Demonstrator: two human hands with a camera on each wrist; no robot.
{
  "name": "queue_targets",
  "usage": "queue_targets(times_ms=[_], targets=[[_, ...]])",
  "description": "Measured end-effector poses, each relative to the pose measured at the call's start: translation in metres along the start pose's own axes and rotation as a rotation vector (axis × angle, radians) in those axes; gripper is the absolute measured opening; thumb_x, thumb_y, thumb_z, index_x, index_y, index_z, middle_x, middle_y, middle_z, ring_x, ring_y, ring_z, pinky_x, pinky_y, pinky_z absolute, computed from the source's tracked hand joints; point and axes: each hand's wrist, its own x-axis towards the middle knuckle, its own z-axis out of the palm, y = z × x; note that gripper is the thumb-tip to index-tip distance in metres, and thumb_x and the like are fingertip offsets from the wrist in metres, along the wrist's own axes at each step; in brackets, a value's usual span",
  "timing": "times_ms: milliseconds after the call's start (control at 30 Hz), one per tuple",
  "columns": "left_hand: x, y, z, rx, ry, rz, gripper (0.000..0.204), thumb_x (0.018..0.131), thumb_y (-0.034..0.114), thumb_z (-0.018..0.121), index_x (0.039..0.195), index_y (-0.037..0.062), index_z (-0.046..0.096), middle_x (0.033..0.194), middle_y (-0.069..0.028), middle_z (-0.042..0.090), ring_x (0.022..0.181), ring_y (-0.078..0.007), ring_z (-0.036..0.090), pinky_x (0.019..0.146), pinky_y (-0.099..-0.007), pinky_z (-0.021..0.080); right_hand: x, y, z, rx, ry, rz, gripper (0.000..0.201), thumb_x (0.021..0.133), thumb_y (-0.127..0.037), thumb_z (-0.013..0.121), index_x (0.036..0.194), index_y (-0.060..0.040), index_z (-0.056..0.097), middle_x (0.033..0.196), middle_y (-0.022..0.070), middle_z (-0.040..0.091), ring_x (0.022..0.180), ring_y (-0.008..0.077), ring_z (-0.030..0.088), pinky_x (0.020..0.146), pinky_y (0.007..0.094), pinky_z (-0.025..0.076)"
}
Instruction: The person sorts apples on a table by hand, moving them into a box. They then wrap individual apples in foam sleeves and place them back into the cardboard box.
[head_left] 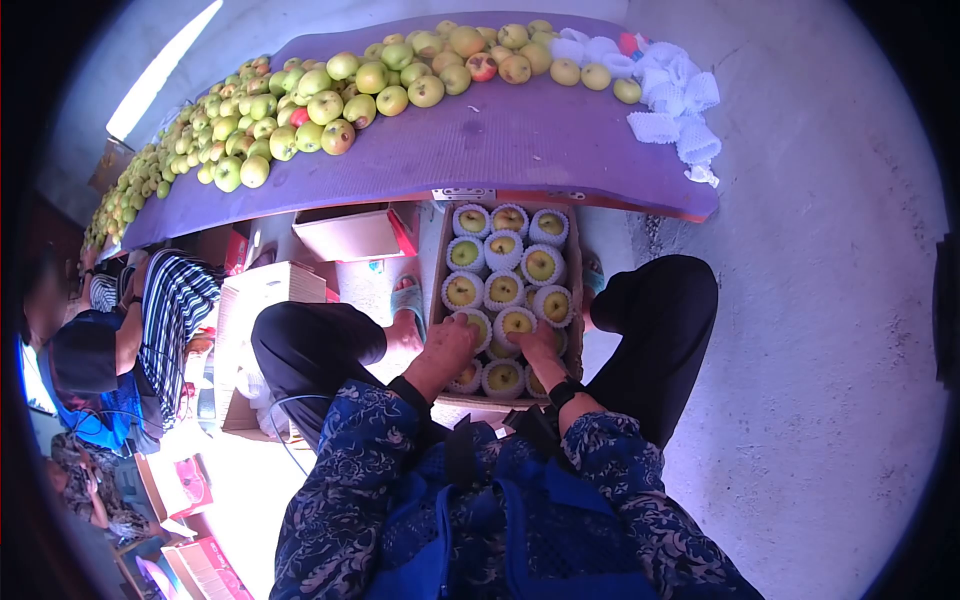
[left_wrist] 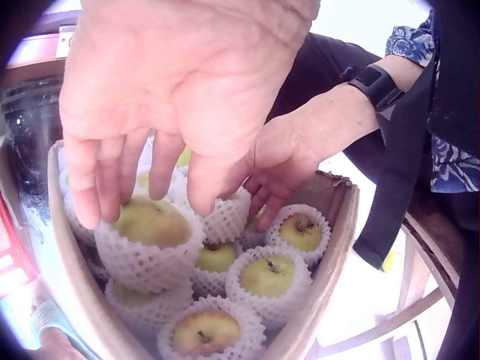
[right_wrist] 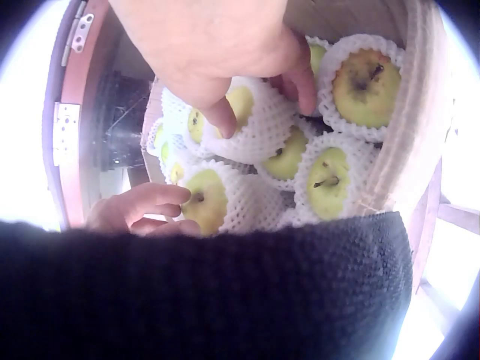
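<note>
A cardboard box [head_left: 573, 240] between the person's knees holds rows of green-yellow apples in white foam nets. The left hand [head_left: 447, 352] reaches down over the box's left side. In the left wrist view, its fingers and thumb grip the top of a netted apple [left_wrist: 150, 247], which sits higher than those around it. The right hand [head_left: 540, 345] is beside it, pinching another netted apple [right_wrist: 259, 124] between thumb and fingers in the right wrist view. Part of the right hand is hidden behind the left in the left wrist view.
A purple-covered table [head_left: 560, 130] ahead carries a long heap of loose apples [head_left: 325, 105] and a pile of white foam nets [head_left: 680, 85]. Cartons [head_left: 265, 310] stand on the left, where other people sit. The person's knees flank the box.
</note>
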Motion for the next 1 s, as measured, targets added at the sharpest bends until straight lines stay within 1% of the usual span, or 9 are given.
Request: queue_targets(times_ms=[167, 267, 367, 467, 567, 667, 767, 867, 1000], targets=[[0.0, 0.001, -0.002, -0.012, -0.005, -0.002, 0.023, 0.071, 0.017, 0.065, 0.091, 0.0062, 0.063, 0.098, -0.0152, 0.058, 0.091, -0.0327, 0.06, 0.075, -0.0451, 0.051, 0.001, 0.0, 0.0, -0.04, 0.013, 0.016, 0.075, 0.06, -0.025, 0.081, 0.119, 0.0078, 0.049, 0.117, 0.026, 0.058, 0.112, 0.0369, 0.056, 0.095, 0.0395, 0.044], [0.0, 0.001, -0.003, -0.01, -0.01, -0.005, 0.023, 0.071, 0.017, 0.066, 0.091, 0.0062, 0.063, 0.098, -0.0155, 0.058, 0.09, -0.0327, 0.061, 0.075, -0.0451, 0.051, 0.008, 0.009, 0.004, -0.058, 0.004, 0.057, 0.076, 0.06, -0.029, 0.083, 0.122, 0.0016, 0.051, 0.12, 0.0213, 0.058, 0.114, 0.0334, 0.055, 0.097, 0.0387, 0.042], [0.0, 0.002, -0.005, -0.003, -0.022, -0.001, 0.026, 0.072, 0.019, 0.066, 0.094, 0.006, 0.062, 0.097, -0.0156, 0.057, 0.092, -0.0341, 0.06, 0.075, -0.0449, 0.051, 0.008, 0.006, 0.002, -0.082, 0.001, 0.086, 0.075, 0.06, -0.029, 0.083, 0.122, 0.0003, 0.052, 0.12, 0.0204, 0.059, 0.114, 0.0324, 0.055, 0.097, 0.0382, 0.042], [-0.002, 0.006, -0.038, -0.025, -0.083, 0.007, 0.033, 0.074, 0.021, 0.068, 0.102, 0.0063, 0.06, 0.1, -0.0154, 0.058, 0.096, -0.0334, 0.06, 0.075, -0.0446, 0.05, 0.009, 0.009, 0.001, -0.058, -0.002, 0.055, 0.073, 0.061, -0.028, 0.082, 0.122, -0.0013, 0.054, 0.12, 0.0186, 0.059, 0.115, 0.0316, 0.055, 0.098, 0.0378, 0.042], [-0.004, 0.0, -0.066, -0.1, -0.059, -0.087, 0.039, 0.074, 0.021, 0.07, 0.109, 0.0075, 0.057, 0.102, -0.0163, 0.058, 0.096, -0.0334, 0.06, 0.076, -0.0445, 0.05, 0.012, 0.018, 0.003, -0.027, 0.016, 0.063, 0.072, 0.061, -0.028, 0.082, 0.122, -0.0018, 0.054, 0.12, 0.018, 0.06, 0.115, 0.0311, 0.055, 0.098, 0.0375, 0.042], [-0.012, -0.014, -0.079, -0.191, 0.055, -0.118, 0.042, 0.074, 0.02, 0.071, 0.112, 0.009, 0.056, 0.102, -0.0172, 0.059, 0.094, -0.0339, 0.061, 0.077, -0.0443, 0.05, 0.017, 0.025, 0.011, 0.004, 0.025, 0.067, 0.07, 0.061, -0.027, 0.081, 0.121, -0.0022, 0.055, 0.12, 0.0173, 0.06, 0.115, 0.0307, 0.055, 0.098, 0.0373, 0.042], [-0.016, -0.022, -0.084, -0.205, 0.117, -0.166, 0.039, 0.075, 0.02, 0.071, 0.109, 0.0091, 0.056, 0.099, -0.0173, 0.059, 0.091, -0.0363, 0.061, 0.077, -0.0443, 0.05, 0.02, 0.029, 0.012, -0.025, 0.026, 0.076, 0.068, 0.061, -0.027, 0.081, 0.119, -0.0019, 0.056, 0.12, 0.0168, 0.06, 0.115, 0.0302, 0.055, 0.097, 0.0369, 0.042], [-0.015, -0.023, -0.08, -0.205, 0.079, -0.188, 0.038, 0.076, 0.022, 0.07, 0.109, 0.0092, 0.057, 0.097, -0.0164, 0.06, 0.09, -0.0356, 0.061, 0.076, -0.0441, 0.05, 0.011, 0.018, 0.007, -0.075, 0.063, 0.082, 0.067, 0.06, -0.027, 0.082, 0.116, -0.0013, 0.058, 0.116, 0.0172, 0.062, 0.111, 0.0305, 0.057, 0.095, 0.0372, 0.044], [-0.005, 0.0, -0.051, -0.007, -0.123, -0.155, 0.038, 0.074, 0.027, 0.068, 0.107, 0.0094, 0.058, 0.097, -0.0149, 0.061, 0.09, -0.0315, 0.063, 0.076, -0.0439, 0.05, 0.011, 0.019, 0.007, -0.124, 0.033, 0.039, 0.065, 0.06, -0.027, 0.081, 0.114, 0.0, 0.058, 0.111, 0.0185, 0.064, 0.107, 0.0316, 0.059, 0.092, 0.0384, 0.046]])
